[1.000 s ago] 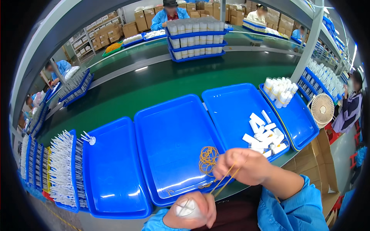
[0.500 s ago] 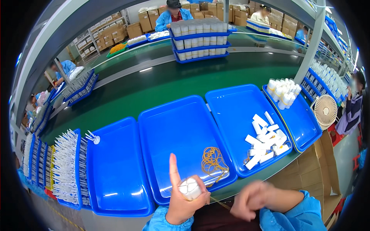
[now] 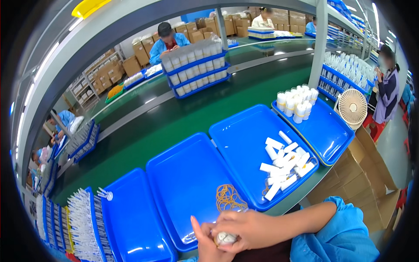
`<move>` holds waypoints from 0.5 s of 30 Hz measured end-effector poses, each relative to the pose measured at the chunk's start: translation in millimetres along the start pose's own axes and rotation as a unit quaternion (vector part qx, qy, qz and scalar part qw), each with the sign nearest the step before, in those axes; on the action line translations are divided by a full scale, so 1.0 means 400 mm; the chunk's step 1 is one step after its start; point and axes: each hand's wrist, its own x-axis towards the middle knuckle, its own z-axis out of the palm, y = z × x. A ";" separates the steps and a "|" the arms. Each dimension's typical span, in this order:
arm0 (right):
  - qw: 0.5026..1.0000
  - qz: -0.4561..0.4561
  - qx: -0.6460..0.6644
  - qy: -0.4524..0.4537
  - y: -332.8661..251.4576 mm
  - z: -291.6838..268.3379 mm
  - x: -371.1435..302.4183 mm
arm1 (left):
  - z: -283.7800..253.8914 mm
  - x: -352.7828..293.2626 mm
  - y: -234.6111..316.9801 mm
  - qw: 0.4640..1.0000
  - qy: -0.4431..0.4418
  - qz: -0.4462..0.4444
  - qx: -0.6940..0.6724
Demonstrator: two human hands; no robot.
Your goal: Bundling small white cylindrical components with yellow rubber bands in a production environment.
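Observation:
My left hand (image 3: 206, 243) grips a bundle of short white tubes (image 3: 226, 238), its index finger pointing up. Their round ends face up, and a bit of yellowish rubber band shows at the side. Over the same bundle curls my right hand (image 3: 251, 227), fingers closed around its top and far side; whether they pinch the band is hidden. Just beyond the hands, a tangle of orange rubber bands (image 3: 228, 197) lies in the near right corner of the middle blue tray (image 3: 179, 174). Loose white tubes (image 3: 283, 165) are heaped in the tray to its right.
Banded tube bundles (image 3: 297, 101) stand in the far right tray (image 3: 325, 139), beside a beige fan (image 3: 352, 107). A blue tray (image 3: 131, 209) and racks of thin white pieces (image 3: 83, 218) sit left. Stacked trays (image 3: 196, 70) stand across the green belt (image 3: 174, 113). Co-workers sit beyond.
My right hand has come in from the right and closed over the bundle in my left hand. The view has turned, shifting the trays left and down.

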 end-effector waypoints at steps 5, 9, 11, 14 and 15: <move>0.996 -0.071 -0.057 0.007 -0.049 -0.035 -0.039 | -0.097 -0.074 0.008 0.983 -0.141 0.073 0.092; 0.979 -0.006 -0.185 0.087 -0.014 -0.214 -0.124 | -0.252 0.012 0.097 0.941 -0.097 0.133 0.295; 0.953 0.038 -0.253 0.163 0.014 -0.331 -0.149 | -0.339 0.050 0.083 0.920 -0.039 0.101 0.377; 0.854 0.095 -0.420 0.293 0.091 -0.491 -0.180 | -0.499 0.066 -0.019 0.916 0.004 0.003 0.401; 0.822 0.101 -0.457 0.325 0.129 -0.544 -0.185 | -0.546 0.061 -0.043 0.902 0.007 0.001 0.431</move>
